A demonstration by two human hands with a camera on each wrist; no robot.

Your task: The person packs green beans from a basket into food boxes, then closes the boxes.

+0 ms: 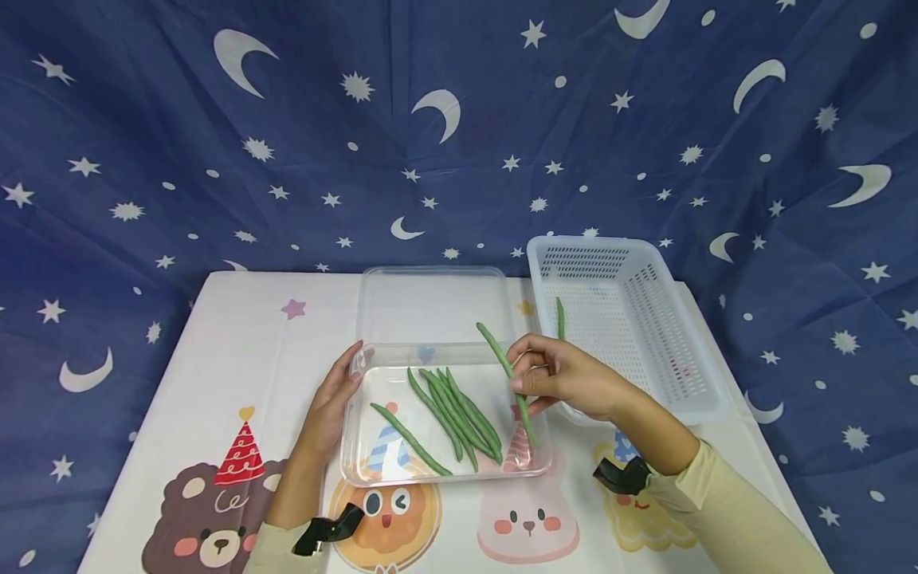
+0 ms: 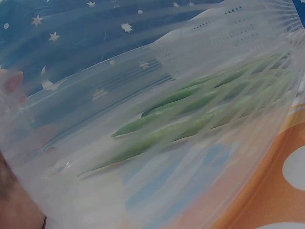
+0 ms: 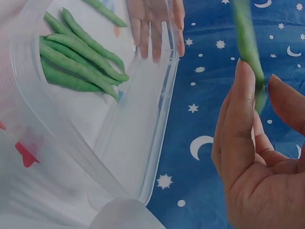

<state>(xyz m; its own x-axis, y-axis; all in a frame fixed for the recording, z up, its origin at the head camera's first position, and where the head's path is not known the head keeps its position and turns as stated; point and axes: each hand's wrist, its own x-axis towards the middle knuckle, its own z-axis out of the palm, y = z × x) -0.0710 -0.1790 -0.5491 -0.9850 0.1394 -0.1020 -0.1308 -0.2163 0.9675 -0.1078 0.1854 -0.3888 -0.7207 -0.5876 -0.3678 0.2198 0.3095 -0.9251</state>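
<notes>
My right hand (image 1: 562, 375) pinches a long green bean (image 1: 495, 344) between thumb and fingers, above the right end of a clear plastic container (image 1: 445, 481). In the right wrist view the held green bean (image 3: 246, 36) points upward past the fingertips. Several green beans (image 1: 459, 414) lie bunched inside the container, and a single one (image 1: 409, 438) lies apart to their left. My left hand (image 1: 330, 402) rests against the container's left wall with its fingers fairly straight; they show through the clear plastic in the right wrist view.
A white perforated basket (image 1: 688, 351) stands at the right, with a green bean (image 1: 561, 319) visible at its left side. Behind the container lies a clear lid (image 1: 433, 273). The white tablecloth (image 1: 287, 359) has cartoon prints, and a dark blue star-and-moon cloth (image 1: 459, 183) hangs behind.
</notes>
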